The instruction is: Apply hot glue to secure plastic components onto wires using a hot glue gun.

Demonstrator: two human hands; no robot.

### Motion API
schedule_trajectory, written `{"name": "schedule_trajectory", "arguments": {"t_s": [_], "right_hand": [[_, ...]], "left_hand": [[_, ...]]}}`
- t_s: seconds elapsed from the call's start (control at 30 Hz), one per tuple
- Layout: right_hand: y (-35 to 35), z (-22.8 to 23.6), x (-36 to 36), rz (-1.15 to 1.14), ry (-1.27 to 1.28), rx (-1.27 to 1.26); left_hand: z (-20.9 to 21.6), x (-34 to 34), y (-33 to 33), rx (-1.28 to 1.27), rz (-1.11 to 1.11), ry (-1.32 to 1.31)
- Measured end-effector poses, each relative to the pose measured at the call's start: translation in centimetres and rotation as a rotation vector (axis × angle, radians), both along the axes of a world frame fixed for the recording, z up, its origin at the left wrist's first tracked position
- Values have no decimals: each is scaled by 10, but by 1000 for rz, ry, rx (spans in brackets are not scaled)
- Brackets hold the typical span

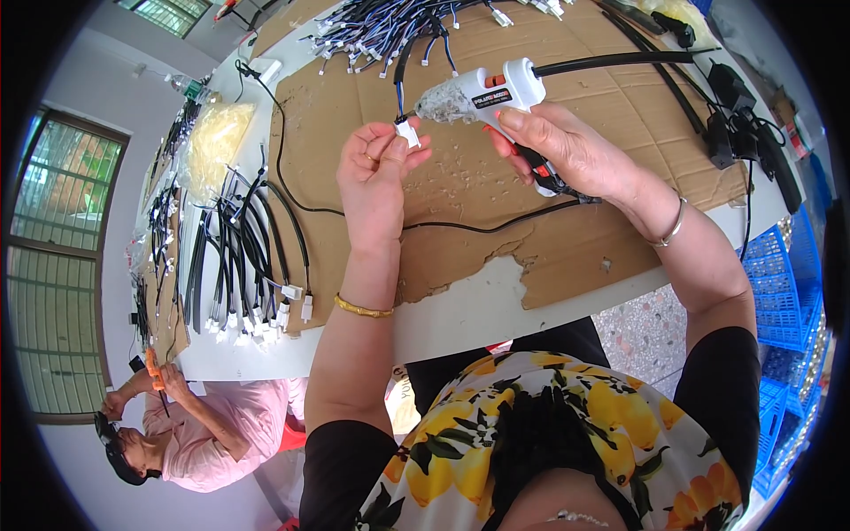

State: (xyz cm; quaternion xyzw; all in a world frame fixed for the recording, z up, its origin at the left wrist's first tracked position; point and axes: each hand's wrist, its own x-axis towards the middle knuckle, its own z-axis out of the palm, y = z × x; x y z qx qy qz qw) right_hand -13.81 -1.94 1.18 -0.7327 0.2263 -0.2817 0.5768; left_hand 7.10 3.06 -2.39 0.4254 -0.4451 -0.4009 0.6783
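Observation:
Between the thumb and fingers of my left hand (376, 173) I pinch a small white plug connector (407, 134). Blue and black wires (399, 93) run up from it into a dark sleeve. My right hand (567, 146) is wrapped round the grip of a white hot glue gun (506, 96), which has a black and red handle. A black glue stick (611, 60) sticks out of the gun's back end. The glue-smeared nozzle points left, right beside the wire end of the connector; whether it touches cannot be made out.
Torn cardboard (460, 199) covers the white table. A pile of wire harnesses (381, 31) lies at the far side, and sleeved cables (243, 257) lie at left. The gun's cord crosses the cardboard. Power adapters (730, 93) and blue crates (779, 283) are at right. A co-worker (208, 434) sits at lower left.

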Motion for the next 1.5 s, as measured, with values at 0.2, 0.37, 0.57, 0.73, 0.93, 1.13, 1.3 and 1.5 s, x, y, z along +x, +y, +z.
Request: {"name": "schedule_trajectory", "arguments": {"t_s": [0.2,0.37,0.57,0.73,0.93,1.13,1.3,1.5], "right_hand": [[0,2,0,-14,4,-4],[0,1,0,-10,7,-4],[-1,2,-1,9,28,-1],[-1,0,0,5,43,23],[-2,-2,1,-1,34,17],[-3,-6,1,5,33,43],[-3,-5,2,16,19,38],[-1,-6,3,3,15,29]], "left_hand": [[-2,1,0,-8,-3,54],[-6,4,0,9,1,129],[-6,5,1,32,1,174],[-8,6,1,63,-27,210],[-3,3,1,137,-9,243],[-7,5,2,133,-6,248],[-5,4,3,128,13,252],[0,-1,2,155,39,218]]}}
